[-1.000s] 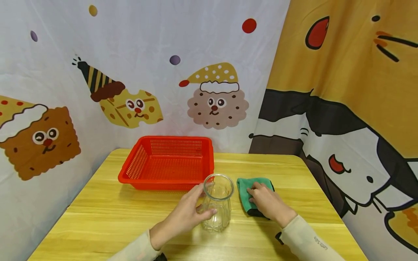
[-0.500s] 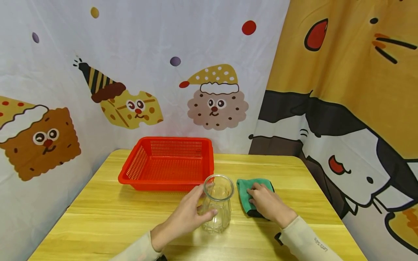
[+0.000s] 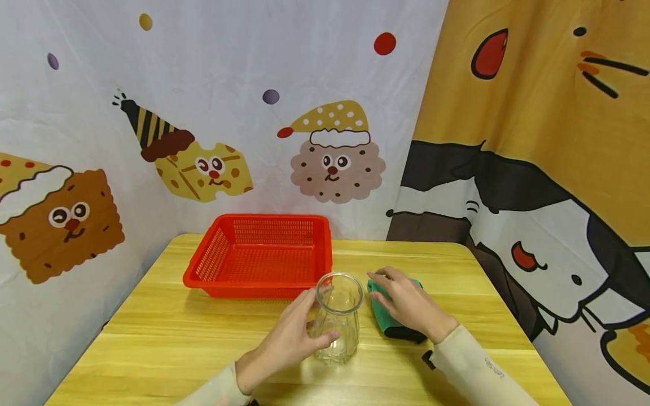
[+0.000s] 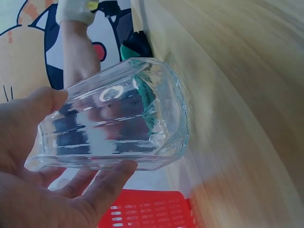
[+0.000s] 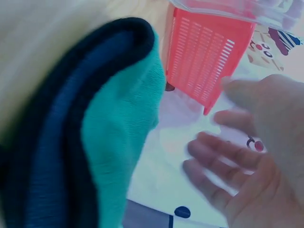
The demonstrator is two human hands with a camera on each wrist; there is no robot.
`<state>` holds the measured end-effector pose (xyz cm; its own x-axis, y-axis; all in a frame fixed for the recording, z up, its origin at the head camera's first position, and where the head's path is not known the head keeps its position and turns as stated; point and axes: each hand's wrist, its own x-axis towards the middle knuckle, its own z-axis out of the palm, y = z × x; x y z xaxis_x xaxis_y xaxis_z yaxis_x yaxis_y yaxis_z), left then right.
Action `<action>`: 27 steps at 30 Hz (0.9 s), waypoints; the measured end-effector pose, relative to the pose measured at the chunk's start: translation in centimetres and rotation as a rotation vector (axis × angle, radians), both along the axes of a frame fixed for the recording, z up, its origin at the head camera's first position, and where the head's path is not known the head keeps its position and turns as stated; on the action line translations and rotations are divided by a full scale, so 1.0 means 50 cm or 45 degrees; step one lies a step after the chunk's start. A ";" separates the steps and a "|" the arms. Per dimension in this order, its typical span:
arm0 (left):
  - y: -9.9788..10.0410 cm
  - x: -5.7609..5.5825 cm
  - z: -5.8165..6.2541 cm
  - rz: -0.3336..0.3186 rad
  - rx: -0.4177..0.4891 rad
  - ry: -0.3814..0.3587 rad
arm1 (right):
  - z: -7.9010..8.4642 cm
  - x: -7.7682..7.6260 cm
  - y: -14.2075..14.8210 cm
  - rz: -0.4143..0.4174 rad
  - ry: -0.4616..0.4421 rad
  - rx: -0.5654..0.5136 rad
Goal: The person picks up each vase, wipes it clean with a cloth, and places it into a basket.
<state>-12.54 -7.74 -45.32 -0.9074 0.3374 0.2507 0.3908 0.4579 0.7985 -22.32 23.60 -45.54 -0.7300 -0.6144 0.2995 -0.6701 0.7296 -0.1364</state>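
Note:
A clear glass jar (image 3: 337, 324) with a wide round rim and a faceted body stands upright on the table. My left hand (image 3: 285, 340) holds it from the left, thumb on the near side and fingers behind; the left wrist view shows the thumb and fingers around the glass (image 4: 114, 118). To the right of the jar lies a folded green cloth (image 3: 386, 322) with a dark edge. Over it is my right hand (image 3: 408, 301), which hides part of the cloth. In the right wrist view the right hand (image 5: 251, 161) is apart from the cloth (image 5: 123, 118), fingers loosely spread.
A red plastic basket (image 3: 269, 288) with slotted walls sits at the back left of the wooden table (image 3: 178, 349), just behind the jar. Printed cloth curtains (image 3: 228, 67) hang behind and beside the table.
My right hand has let go of the cloth and risen off it, its fingers opening out. The left hand and the jar have stayed in place.

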 end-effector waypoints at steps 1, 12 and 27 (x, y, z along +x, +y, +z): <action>0.000 0.000 0.000 0.000 0.006 0.002 | 0.004 -0.007 -0.005 0.024 0.009 -0.014; 0.004 0.008 0.001 -0.023 0.046 -0.034 | 0.022 -0.065 -0.074 0.228 -0.144 -0.025; -0.007 -0.010 -0.039 -0.031 0.040 0.288 | 0.015 -0.108 -0.131 0.390 -0.179 0.070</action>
